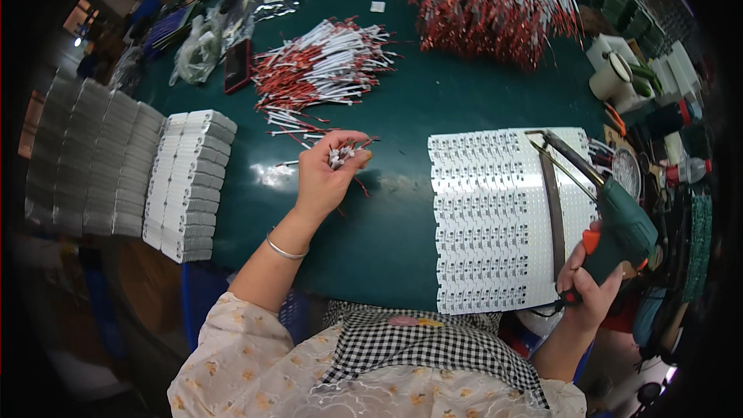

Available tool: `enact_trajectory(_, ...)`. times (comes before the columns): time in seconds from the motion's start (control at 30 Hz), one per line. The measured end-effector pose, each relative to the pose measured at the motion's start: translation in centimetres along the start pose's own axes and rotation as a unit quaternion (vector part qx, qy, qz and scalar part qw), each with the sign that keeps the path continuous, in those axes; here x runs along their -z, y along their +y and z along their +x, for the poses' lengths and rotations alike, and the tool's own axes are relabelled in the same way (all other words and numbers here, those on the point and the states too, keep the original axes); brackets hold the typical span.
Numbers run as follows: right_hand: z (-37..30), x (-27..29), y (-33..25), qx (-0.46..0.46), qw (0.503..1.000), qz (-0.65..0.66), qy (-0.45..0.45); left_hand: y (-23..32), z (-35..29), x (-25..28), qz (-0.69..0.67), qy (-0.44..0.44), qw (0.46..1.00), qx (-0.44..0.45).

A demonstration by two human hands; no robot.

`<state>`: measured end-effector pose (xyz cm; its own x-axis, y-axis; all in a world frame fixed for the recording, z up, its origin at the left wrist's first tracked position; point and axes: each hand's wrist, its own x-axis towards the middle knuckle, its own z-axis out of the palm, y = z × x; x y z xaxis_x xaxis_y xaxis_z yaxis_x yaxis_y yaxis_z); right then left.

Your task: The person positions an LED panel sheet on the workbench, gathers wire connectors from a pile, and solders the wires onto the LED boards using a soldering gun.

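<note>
My left hand (319, 178), raised over the green table, is closed around a small bunch of short red-and-white wires (341, 156) with white ends. Some wire tips stick out past the fingers. On the right, my right hand (592, 290) grips a green soldering gun (625, 220) with an orange trigger. Its long metal nozzle points up and left over white circuit board panels (480, 220) laid side by side. Rows of small dark parts cover the panels' left portion. A dark strip (554, 220) lies across them, beneath the nozzle.
Loose red-and-white wires (325, 66) are heaped beyond my left hand. A larger wire bundle (495, 15) lies at the far right. Stacked white panels (190, 186) stand on the left. A phone (237, 66) rests near plastic bags (197, 50). Containers and a bottle (691, 169) crowd the right edge.
</note>
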<state>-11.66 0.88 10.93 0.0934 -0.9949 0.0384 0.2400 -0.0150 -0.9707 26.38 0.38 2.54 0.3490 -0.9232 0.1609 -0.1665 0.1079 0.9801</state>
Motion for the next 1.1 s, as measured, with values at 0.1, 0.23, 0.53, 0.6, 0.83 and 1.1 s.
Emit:
enact_trajectory(0.1, 0.1, -0.1, -0.1, -0.01, 0.999, -0.038, 0.008, 1.2, 1.1, -1.4, 0.135, -0.042, 0.984, -0.106)
enact_trajectory(0.23, 0.2, 0.2, -1.8, 0.003, 0.99, -0.111, 0.086, 1.7, 1.9, -3.5, 0.267, -0.141, 0.93, -0.209)
enact_trajectory(0.53, 2.0, -2.3, 1.2, -0.144, 0.989, -0.041, -0.016, -1.9, 4.3, -6.3, 0.328, -0.135, 0.894, -0.272)
enact_trajectory(0.6, 2.4, -3.4, 3.3, -0.126, 0.991, -0.042, -0.01, -3.0, 4.4, -6.6, 0.338, -0.133, 0.889, -0.28)
enact_trajectory(0.83, 3.2, -4.5, 5.2, -0.157, 0.983, -0.081, -0.051, -4.2, 4.4, -6.3, 0.34, -0.133, 0.885, -0.288)
enact_trajectory(1.1, 3.7, -6.1, 6.4, -0.189, 0.976, -0.092, -0.064, -4.1, 5.2, -6.1, 0.326, -0.159, 0.891, -0.272)
